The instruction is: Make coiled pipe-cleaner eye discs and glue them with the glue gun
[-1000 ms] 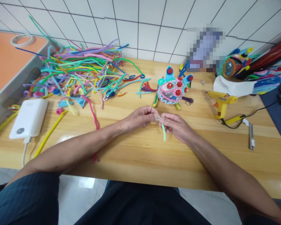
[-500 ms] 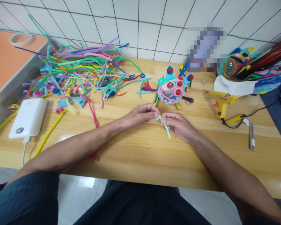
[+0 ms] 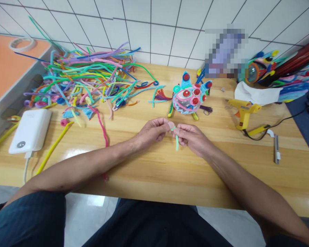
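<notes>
Orange covers the top of a grey-sided box [image 3: 5, 72] at the far left, where a white ring of tape [image 3: 12, 44] lies flat; what the box holds is hidden.

Near the middle of the wooden table [image 3: 149, 171], between the two hands and above the boards, is a short pale green pipe cleaner [image 3: 177, 142]. Its free end hangs below the right fingertips, nearly straight, pointing toward the near edge, so its long axis runs roughly away from the wearer's body. The upper end bends across toward the left fingertips, partly covered by them.

The left hand [image 3: 157, 130] has thumb and forefinger pinched together on that upper end. The right hand [image 3: 192, 135] grips just beside it, thumb pressed to forefinger, the other fingers curled in.

Just beyond the hands stands a rounded toy [image 3: 187, 99], pink and light blue, with red discs and stubby yellow-green feet. To the left spreads a tangled pile of pipe cleaners [image 3: 92, 73], fuzzy and many-coloured. A smooth white power bank [image 3: 31, 130] with rounded corners lies in front of it. On the right are a yellow plastic glue gun [image 3: 244, 109] and a slim cutter knife [image 3: 276, 149].
</notes>
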Demonstrator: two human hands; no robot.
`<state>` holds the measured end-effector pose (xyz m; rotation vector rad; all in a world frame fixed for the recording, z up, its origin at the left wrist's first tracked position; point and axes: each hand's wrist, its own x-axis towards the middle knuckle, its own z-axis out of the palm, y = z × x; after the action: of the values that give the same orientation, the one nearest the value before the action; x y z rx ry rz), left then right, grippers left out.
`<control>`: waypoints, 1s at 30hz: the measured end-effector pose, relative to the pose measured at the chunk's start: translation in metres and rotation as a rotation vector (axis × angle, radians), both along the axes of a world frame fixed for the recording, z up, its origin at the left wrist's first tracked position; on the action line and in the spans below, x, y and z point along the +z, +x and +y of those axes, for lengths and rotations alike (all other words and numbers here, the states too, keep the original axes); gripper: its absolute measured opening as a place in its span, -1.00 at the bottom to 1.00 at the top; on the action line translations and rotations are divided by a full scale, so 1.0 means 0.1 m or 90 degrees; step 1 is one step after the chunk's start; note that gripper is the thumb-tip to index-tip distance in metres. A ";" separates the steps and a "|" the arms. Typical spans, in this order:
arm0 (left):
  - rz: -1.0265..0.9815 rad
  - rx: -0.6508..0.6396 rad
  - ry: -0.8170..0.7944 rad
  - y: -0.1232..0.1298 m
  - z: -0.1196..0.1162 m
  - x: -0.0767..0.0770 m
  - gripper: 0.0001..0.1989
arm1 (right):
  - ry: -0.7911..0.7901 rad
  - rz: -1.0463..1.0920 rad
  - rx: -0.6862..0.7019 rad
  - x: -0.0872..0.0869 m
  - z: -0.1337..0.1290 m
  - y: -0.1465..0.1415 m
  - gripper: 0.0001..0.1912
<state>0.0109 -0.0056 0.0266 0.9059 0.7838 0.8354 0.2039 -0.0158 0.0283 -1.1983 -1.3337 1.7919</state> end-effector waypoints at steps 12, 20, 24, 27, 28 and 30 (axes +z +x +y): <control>0.136 -0.088 0.098 -0.09 0.10 0.10 -0.69 | -0.011 -0.033 0.003 0.07 0.03 0.06 -0.59; 0.051 0.034 0.056 0.02 0.00 -0.06 -0.76 | 0.081 -0.015 -0.065 -0.10 -0.03 -0.02 -0.60; 0.029 0.012 0.026 -0.01 0.07 0.04 -0.80 | 0.106 -0.030 -0.106 -0.03 -0.01 0.03 -0.63; -0.045 0.056 0.067 -0.07 0.14 0.27 -0.73 | 0.192 -0.079 -0.133 0.04 -0.01 0.04 -0.70; -0.072 0.070 0.083 -0.09 0.15 0.37 -0.71 | 0.232 -0.114 -0.129 0.05 -0.03 0.02 -0.74; -0.094 0.098 0.107 -0.15 0.15 0.59 -0.69 | 0.327 -0.199 -0.086 0.07 -0.08 -0.08 -0.85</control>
<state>-0.0045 0.0098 0.0857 0.9288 0.6669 1.1040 0.1959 -0.0240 0.0352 -1.2632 -1.7088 1.0956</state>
